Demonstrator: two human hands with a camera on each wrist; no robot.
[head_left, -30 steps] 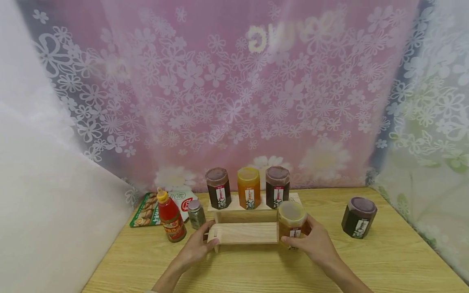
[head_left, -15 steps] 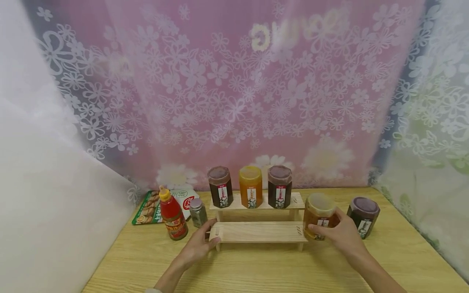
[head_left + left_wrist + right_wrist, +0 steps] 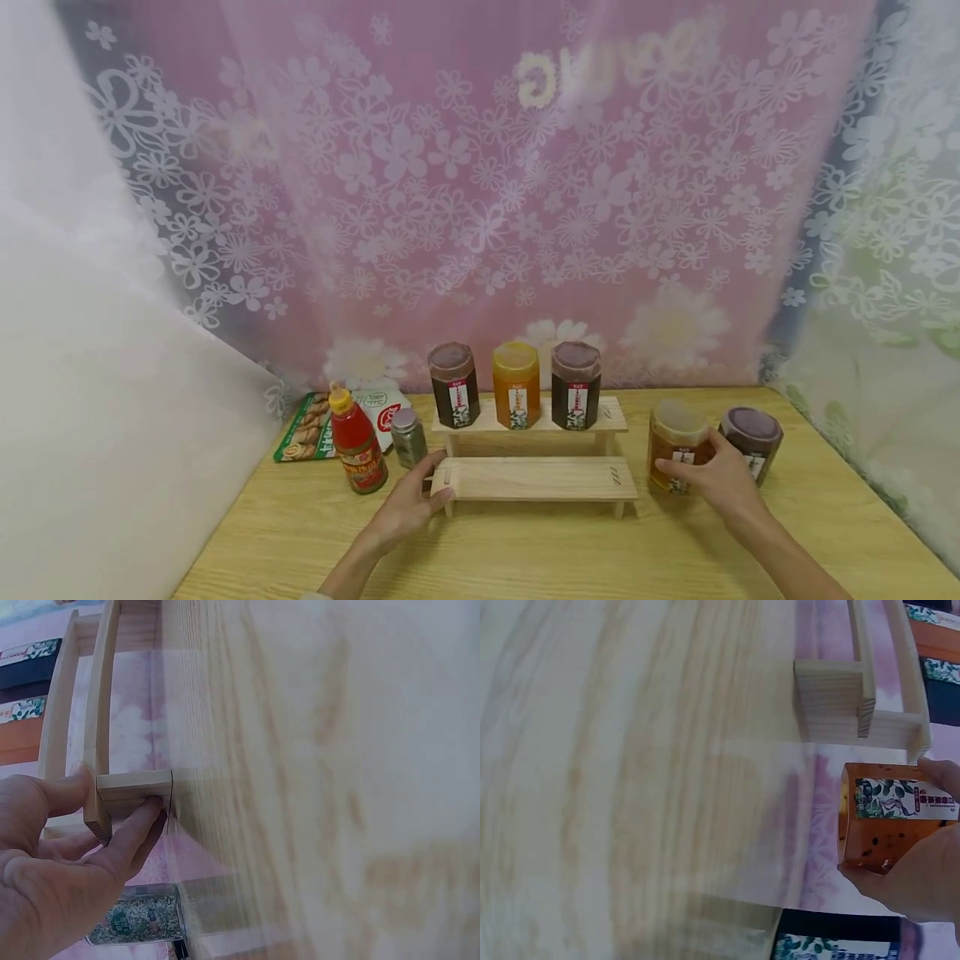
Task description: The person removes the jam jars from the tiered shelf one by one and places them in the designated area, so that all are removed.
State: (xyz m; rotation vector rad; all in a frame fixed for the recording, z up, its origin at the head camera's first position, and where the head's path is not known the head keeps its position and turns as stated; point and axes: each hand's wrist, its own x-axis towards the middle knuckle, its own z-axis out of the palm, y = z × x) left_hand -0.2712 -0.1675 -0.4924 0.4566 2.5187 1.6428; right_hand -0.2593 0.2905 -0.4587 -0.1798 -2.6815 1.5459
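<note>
My right hand point(image 3: 726, 482) grips an amber jar point(image 3: 663, 446) with a pale lid, thumb on the near side. In the right wrist view the jar point(image 3: 870, 844) shows dark specks and a printed label, its base close over the table. A two-tier wooden rack point(image 3: 534, 480) stands left of it; the lower tier is bare. My left hand point(image 3: 408, 500) holds the rack's left end; in the left wrist view the thumb lies on the shelf board point(image 3: 99, 712) and fingers reach beneath, by the leg. A dark jar point(image 3: 753, 427) stands just right, partly behind my right hand.
On the upper tier stand a dark jar point(image 3: 454, 387), a yellow-orange jar point(image 3: 517, 387) and another dark jar point(image 3: 576, 387). Left of the rack are a red sauce bottle point(image 3: 356, 442), a small spice jar point(image 3: 408, 440) and a green-and-white packet point(image 3: 303, 433). A curtain hangs behind.
My right hand has carried the amber jar rightward, from in front of the rack's right end to beside the dark jar. The left hand keeps its hold on the rack.
</note>
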